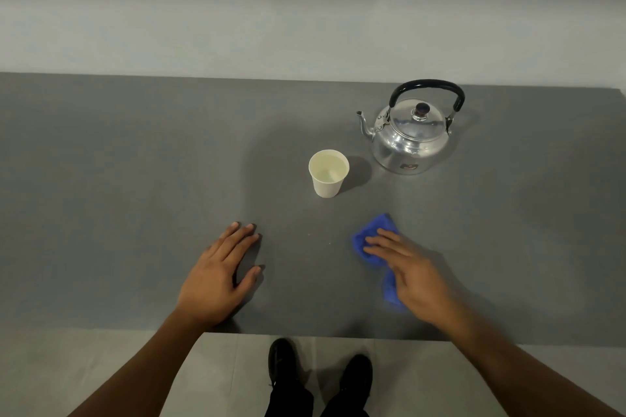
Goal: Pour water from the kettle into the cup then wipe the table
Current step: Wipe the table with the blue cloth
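Observation:
A shiny metal kettle [411, 137] with a black handle stands upright at the back right of the grey table [118, 179], spout pointing left. A white paper cup [328, 173] with water in it stands left of and in front of the kettle. My right hand [406, 267] lies flat on a blue cloth [372, 234] near the front of the table, pressing it down; the hand is blurred by motion. My left hand [220, 272] rests flat on the table to the left, fingers spread, holding nothing.
The table's front edge [305, 335] runs just behind my wrists. Below it are a pale floor and my two black shoes [318, 369]. A light wall rises behind the table's far edge.

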Motion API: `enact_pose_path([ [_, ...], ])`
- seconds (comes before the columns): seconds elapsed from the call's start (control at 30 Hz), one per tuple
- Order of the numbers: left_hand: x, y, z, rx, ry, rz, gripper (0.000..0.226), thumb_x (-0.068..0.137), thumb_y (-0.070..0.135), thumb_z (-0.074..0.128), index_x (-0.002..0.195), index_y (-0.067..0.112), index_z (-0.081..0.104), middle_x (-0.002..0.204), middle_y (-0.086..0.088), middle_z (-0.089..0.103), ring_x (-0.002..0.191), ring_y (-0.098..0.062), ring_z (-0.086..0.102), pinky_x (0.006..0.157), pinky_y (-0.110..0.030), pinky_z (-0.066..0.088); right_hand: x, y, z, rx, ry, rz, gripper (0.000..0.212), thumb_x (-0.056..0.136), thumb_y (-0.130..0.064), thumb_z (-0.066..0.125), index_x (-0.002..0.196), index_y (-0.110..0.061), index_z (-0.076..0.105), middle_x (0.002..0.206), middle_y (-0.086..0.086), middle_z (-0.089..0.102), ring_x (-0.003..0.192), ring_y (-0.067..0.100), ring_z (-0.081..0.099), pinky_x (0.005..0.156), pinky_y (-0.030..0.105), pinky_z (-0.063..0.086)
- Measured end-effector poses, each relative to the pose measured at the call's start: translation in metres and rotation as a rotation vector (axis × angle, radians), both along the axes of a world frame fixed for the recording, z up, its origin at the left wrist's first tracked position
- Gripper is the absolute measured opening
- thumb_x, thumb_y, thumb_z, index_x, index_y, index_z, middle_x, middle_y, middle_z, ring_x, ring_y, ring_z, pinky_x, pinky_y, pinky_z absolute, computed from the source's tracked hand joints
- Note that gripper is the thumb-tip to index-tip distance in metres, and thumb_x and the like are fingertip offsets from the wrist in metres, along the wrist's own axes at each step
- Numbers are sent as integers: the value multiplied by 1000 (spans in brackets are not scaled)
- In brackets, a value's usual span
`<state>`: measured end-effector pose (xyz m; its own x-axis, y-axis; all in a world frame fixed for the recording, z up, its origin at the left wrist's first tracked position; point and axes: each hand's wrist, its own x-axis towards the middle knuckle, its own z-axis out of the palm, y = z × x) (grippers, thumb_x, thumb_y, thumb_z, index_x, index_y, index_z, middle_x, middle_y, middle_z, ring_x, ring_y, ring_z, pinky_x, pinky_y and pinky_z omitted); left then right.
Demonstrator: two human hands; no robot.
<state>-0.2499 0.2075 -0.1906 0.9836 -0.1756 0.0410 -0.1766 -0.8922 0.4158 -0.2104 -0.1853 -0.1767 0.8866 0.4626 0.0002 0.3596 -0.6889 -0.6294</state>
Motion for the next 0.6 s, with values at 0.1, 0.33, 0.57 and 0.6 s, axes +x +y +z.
enact_pose_path([
  [0.1, 0, 0, 0, 7, -10, 0, 62, 100, 58, 42, 154, 28, 39, 165, 12, 32, 157, -8, 14, 122, -41, 29, 20, -2, 1, -35, -13, -165, 61, 79, 27, 52, 130, -6, 66, 143, 7, 57, 142, 32, 43, 120, 23, 22],
  [0.33, 0, 2, -2, -1, -1, -3, 61, 101, 58, 43, 154, 30, 38, 165, 14, 31, 157, -8, 15, 121, -47, 33, 22, 68, -9, -43, -49, -64, 65, 86, 13, 52, 146, -12, 50, 157, 2, 42, 151, 23, 27, 124, 34, 15],
  [0.57, 0, 2, -2, 3, 15, -1, 61, 101, 61, 39, 155, 32, 35, 166, 16, 28, 157, -7, 11, 122, -46, 32, -21, 17, -8, -29, -58, 15, 53, 90, -3, 41, 139, -13, 59, 152, -4, 48, 149, 14, 31, 124, 32, 19],
  [0.6, 0, 2, -2, 3, 15, 0, 61, 101, 61, 39, 155, 33, 35, 166, 16, 28, 157, -7, 11, 122, -46, 32, -19, 10, -6, -32, -70, -31, 54, 89, 2, 43, 138, -13, 60, 151, -2, 50, 148, 17, 34, 124, 35, 21],
])
